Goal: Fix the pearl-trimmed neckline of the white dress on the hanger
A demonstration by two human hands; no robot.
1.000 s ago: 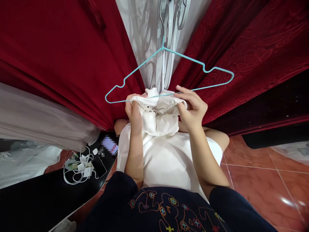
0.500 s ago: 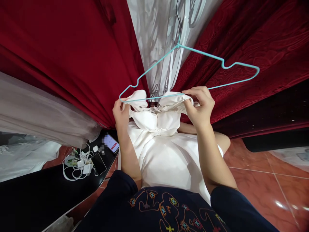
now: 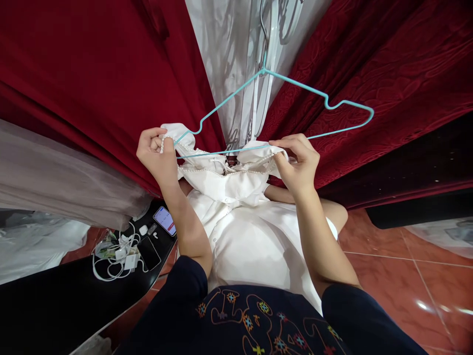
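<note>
A white dress [image 3: 254, 231] with a beaded neckline lies across my lap, its puffed sleeves raised toward the hanger. My left hand [image 3: 157, 155] is closed on the beaded edge of the left sleeve [image 3: 179, 133], holding it up around the left end of a light-blue wire hanger [image 3: 231, 102]. My right hand [image 3: 299, 162] pinches the right sleeve [image 3: 254, 150] close to the hanger's bottom bar; whether it also grips the bar I cannot tell. The hanger's right end is bare, and its hook hangs up at a white rack [image 3: 271, 29].
Red curtains [image 3: 92, 64] hang at left and patterned red cloth [image 3: 388, 74] at right. On a black bench [image 3: 40, 305] at lower left lie a lit phone [image 3: 164, 220], a dark phone [image 3: 149, 254] and white cables [image 3: 111, 268]. Red floor tiles [image 3: 388, 276] show at right.
My left hand has moved left and slightly up, drawing the left sleeve outward over the hanger's end. The hanger and my right hand have shifted slightly left in view.
</note>
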